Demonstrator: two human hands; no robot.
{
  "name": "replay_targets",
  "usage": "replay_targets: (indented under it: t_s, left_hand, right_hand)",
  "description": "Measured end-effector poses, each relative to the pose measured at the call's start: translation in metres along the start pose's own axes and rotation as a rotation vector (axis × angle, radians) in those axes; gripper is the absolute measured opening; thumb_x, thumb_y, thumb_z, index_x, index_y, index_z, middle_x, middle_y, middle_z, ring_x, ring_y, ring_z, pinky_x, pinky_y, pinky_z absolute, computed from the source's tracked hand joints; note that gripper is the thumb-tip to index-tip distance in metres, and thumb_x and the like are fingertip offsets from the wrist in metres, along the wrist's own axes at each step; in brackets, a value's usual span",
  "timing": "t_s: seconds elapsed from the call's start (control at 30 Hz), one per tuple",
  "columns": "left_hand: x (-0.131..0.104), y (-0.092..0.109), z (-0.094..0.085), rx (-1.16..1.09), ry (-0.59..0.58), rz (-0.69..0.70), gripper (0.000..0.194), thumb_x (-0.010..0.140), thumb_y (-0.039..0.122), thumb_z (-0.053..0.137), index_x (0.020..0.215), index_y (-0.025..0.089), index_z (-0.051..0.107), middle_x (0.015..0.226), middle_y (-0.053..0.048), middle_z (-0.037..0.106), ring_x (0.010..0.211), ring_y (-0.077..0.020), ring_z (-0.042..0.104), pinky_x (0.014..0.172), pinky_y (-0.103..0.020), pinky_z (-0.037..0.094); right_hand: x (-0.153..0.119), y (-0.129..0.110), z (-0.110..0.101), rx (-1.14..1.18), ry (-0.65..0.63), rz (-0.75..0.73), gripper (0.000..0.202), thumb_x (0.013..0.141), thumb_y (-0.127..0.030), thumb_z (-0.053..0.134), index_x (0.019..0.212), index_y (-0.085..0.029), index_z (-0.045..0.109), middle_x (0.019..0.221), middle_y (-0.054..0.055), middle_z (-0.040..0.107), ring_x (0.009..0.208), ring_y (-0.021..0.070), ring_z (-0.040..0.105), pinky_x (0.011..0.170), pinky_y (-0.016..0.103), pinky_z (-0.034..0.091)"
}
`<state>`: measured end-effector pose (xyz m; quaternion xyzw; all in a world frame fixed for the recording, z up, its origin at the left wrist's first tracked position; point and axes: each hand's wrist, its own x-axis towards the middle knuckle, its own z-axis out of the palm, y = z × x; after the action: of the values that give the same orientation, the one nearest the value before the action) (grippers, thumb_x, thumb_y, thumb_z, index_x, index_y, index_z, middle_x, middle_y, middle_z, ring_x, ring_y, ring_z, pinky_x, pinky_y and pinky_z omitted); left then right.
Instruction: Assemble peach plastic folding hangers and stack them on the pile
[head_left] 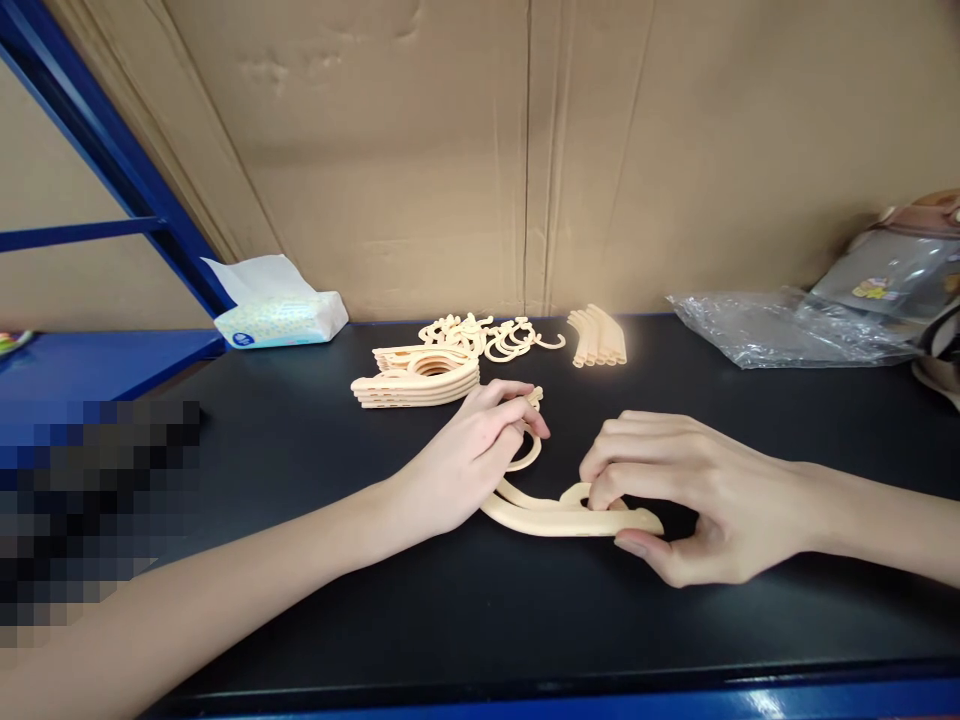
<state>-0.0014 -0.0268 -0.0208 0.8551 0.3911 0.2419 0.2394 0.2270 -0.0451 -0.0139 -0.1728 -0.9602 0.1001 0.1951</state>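
A cream plastic hanger piece (555,520), curved and with a notch-like loop near its right end, lies low over the black tabletop in front of me. My right hand (697,490) grips its right end, thumb at the near side and fingers curled over the far side. Its left end disappears under my left hand (480,440). That hand's fingers are closed around a cream hanger hook (527,455), whose curve shows below the fingertips. The palm hides whether hook and hanger piece touch.
Behind my left hand sits a stack of similar hanger pieces (420,385). Loose hooks (514,340) and a row of short cream tubes (598,335) lie farther back. A tissue pack (281,315) is at left, a clear plastic bag (780,325) at right, cardboard (420,150) behind.
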Motion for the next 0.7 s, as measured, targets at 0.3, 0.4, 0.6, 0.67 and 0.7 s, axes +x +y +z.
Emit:
replay_targets:
  t_s: [0.3, 0.4, 0.6, 0.67, 0.7]
  left_hand:
    - [-0.001, -0.001, -0.001, 0.034, -0.06, 0.057, 0.031, 0.096, 0.016, 0.028, 0.094, 0.021, 0.058, 0.126, -0.002, 0.047, 0.124, -0.0159, 0.037, 0.105, -0.033, 0.032]
    - [-0.002, -0.001, 0.0, 0.057, -0.079, 0.091, 0.029, 0.096, 0.016, 0.029, 0.094, 0.022, 0.058, 0.128, -0.002, 0.046, 0.124, -0.0169, 0.037, 0.104, -0.034, 0.034]
    - [-0.004, -0.002, 0.001, 0.06, -0.09, 0.115, 0.03, 0.096, 0.018, 0.03, 0.1, 0.024, 0.059, 0.133, -0.002, 0.043, 0.125, -0.018, 0.038, 0.105, -0.037, 0.034]
    - [-0.005, -0.002, 0.001, 0.057, -0.094, 0.119, 0.03, 0.097, 0.018, 0.029, 0.101, 0.023, 0.059, 0.133, -0.003, 0.043, 0.126, -0.0186, 0.037, 0.106, -0.038, 0.033]
    - [-0.005, -0.001, 0.001, 0.06, -0.097, 0.121, 0.03, 0.097, 0.018, 0.029, 0.1, 0.023, 0.059, 0.133, -0.003, 0.043, 0.126, -0.0187, 0.037, 0.106, -0.038, 0.033]
  right_hand:
    - [0.0, 0.006, -0.003, -0.019, 0.03, 0.098, 0.005, 0.083, -0.021, 0.06, 0.081, -0.018, 0.056, 0.091, 0.003, 0.063, 0.078, 0.0139, 0.053, 0.072, 0.028, 0.039]
    - [0.002, 0.008, -0.004, 0.073, 0.003, 0.176, 0.007, 0.086, -0.025, 0.06, 0.082, -0.019, 0.059, 0.096, 0.003, 0.063, 0.086, 0.0138, 0.056, 0.076, 0.027, 0.043]
    - [0.0, 0.015, -0.004, 0.117, -0.014, 0.323, 0.032, 0.085, -0.033, 0.062, 0.115, -0.022, 0.058, 0.1, 0.004, 0.063, 0.09, 0.0161, 0.059, 0.08, 0.029, 0.047]
    - [-0.001, 0.017, -0.004, 0.115, -0.032, 0.27, 0.031, 0.089, -0.033, 0.058, 0.118, -0.023, 0.058, 0.101, 0.004, 0.062, 0.092, 0.016, 0.058, 0.082, 0.03, 0.046]
    - [-0.001, 0.018, -0.004, 0.117, -0.042, 0.244, 0.028, 0.09, -0.032, 0.057, 0.116, -0.023, 0.06, 0.101, 0.004, 0.062, 0.093, 0.0158, 0.057, 0.083, 0.03, 0.045]
